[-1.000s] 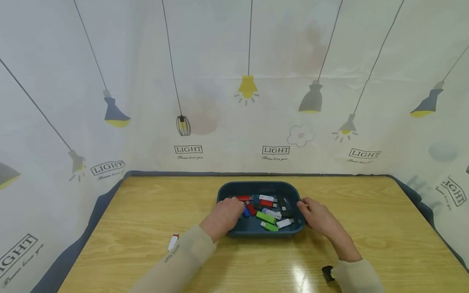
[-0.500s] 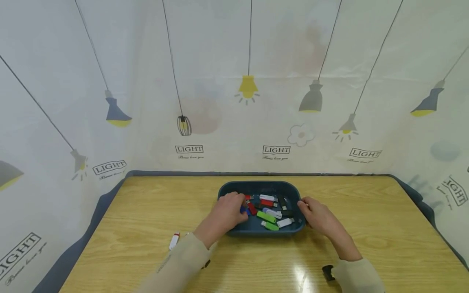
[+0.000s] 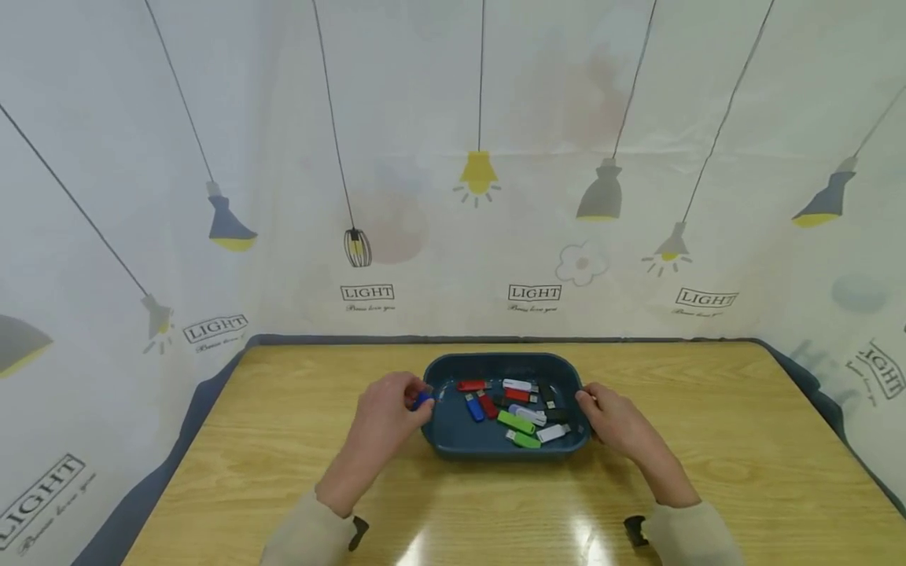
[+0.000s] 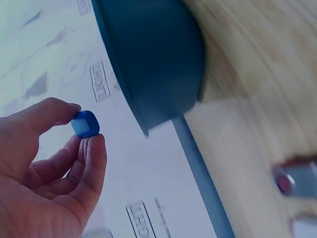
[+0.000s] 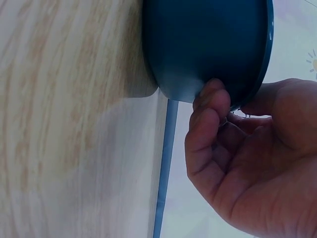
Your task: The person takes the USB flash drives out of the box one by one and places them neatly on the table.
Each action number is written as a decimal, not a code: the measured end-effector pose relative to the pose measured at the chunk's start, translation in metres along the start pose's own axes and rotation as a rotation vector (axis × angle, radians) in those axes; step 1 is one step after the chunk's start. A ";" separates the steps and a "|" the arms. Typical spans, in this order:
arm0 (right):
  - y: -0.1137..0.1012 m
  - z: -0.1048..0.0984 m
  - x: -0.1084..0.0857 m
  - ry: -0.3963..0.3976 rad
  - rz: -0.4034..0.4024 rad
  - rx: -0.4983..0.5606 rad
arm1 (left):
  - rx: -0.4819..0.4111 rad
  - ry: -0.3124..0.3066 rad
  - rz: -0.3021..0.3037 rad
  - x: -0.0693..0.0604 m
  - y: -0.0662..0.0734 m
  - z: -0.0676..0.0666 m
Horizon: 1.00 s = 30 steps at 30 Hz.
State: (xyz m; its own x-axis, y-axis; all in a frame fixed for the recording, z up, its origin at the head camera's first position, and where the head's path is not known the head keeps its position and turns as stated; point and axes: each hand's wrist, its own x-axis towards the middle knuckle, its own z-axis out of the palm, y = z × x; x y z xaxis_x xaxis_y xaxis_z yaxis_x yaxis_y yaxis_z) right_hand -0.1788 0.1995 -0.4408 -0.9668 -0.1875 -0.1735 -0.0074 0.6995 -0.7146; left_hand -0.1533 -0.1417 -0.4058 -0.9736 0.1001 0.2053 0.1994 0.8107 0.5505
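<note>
My left hand [image 3: 381, 418] pinches a blue USB stick [image 3: 421, 400] between thumb and fingertips, just left of the dark blue bin [image 3: 499, 453]. Seen from the left wrist, the stick [image 4: 85, 124] shows its blue end, apart from the bin's outer wall [image 4: 153, 54]. On the bin's right side my right hand [image 3: 617, 420] grips the rim, thumb at the edge and curled fingers [image 5: 205, 121] against the outside wall. Inside the bin lie several USB sticks: another blue one [image 3: 474, 407], red ones [image 3: 487, 404], green ones [image 3: 517, 422], white ones [image 3: 553, 432] and black ones.
The bin stands on a wooden table [image 3: 708, 440] towards its back edge. Behind it hangs a pale cloth [image 3: 439, 314] printed with lamps. A blurred USB stick with a metal cover [image 4: 297, 179] lies on the table in the left wrist view, with a whitish thing [image 4: 304, 227] beside it.
My left hand has come out of the bin and moved left over its rim, carrying a blue USB stick. The right hand stays on the bin's right rim.
</note>
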 end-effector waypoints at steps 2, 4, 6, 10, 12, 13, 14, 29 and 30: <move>0.000 0.001 0.000 0.002 0.000 -0.009 | -0.005 0.027 -0.027 -0.005 -0.009 -0.006; 0.000 0.002 0.001 0.002 0.000 -0.016 | -0.005 0.046 -0.046 -0.012 -0.019 -0.012; 0.000 0.003 0.001 0.003 -0.004 -0.017 | 0.002 0.053 -0.073 -0.018 -0.028 -0.018; 0.001 0.002 0.000 0.002 -0.008 -0.015 | 0.034 0.062 -0.104 -0.029 -0.042 -0.030; 0.002 0.001 0.000 0.004 -0.008 -0.013 | 0.048 0.059 -0.121 -0.034 -0.048 -0.034; 0.002 0.000 0.000 0.003 -0.012 -0.012 | 0.054 0.054 -0.129 -0.036 -0.051 -0.036; 0.002 0.000 0.000 0.003 -0.015 -0.014 | 0.058 0.046 -0.139 -0.039 -0.054 -0.038; 0.004 0.000 0.001 0.010 -0.015 -0.018 | 0.153 -0.079 -0.267 -0.058 -0.089 -0.046; 0.004 -0.001 0.001 0.010 -0.016 -0.020 | 0.164 -0.088 -0.280 -0.058 -0.091 -0.045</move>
State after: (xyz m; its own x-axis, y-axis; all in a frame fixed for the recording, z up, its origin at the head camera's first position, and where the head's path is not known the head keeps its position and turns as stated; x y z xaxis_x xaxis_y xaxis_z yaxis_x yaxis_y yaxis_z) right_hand -0.1799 0.2023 -0.4431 -0.9690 -0.1921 -0.1552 -0.0280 0.7098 -0.7038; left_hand -0.1099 -0.2473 -0.4310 -0.9953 -0.0964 -0.0100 -0.0911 0.8952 0.4362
